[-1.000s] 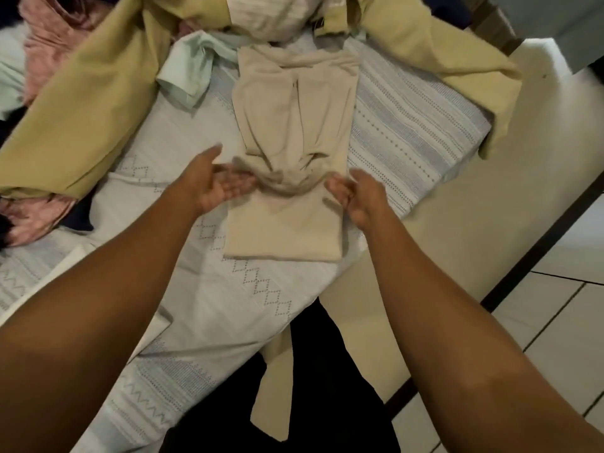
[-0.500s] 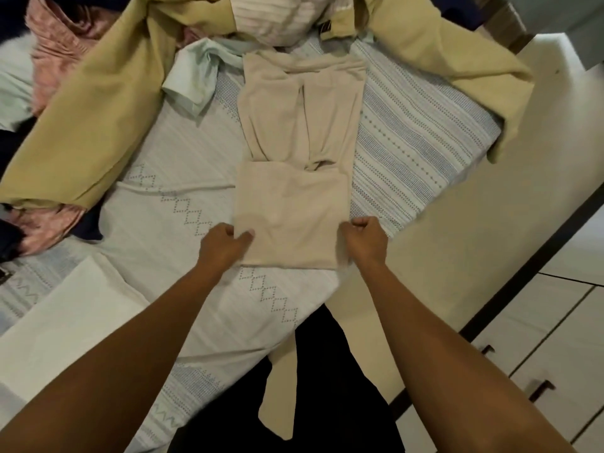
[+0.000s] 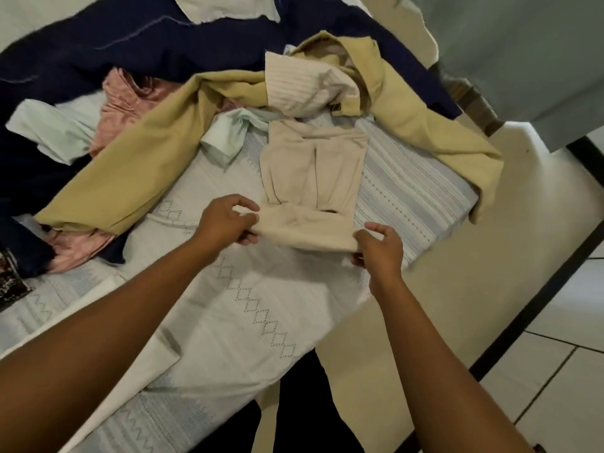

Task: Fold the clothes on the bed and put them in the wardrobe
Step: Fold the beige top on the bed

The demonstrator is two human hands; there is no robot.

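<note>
Beige top (image 3: pixel 310 165): near edge, flat before, is now rising off the bed (image 3: pixel 248 308) | grip: left hand (image 3: pixel 225 220), right hand (image 3: pixel 380 248) each pinching a corner | clothes pile (image 3: pixel 147 165) lying behind.

Pale tiled floor (image 3: pixel 555 380) with thin dark grout lines at lower right, a dark strip (image 3: pixel 536 308) running diagonally beside the tiles, a grey panel (image 3: pixel 523 60) at upper right, a blurred brown wooden piece (image 3: pixel 470 96) at its lower edge
</note>
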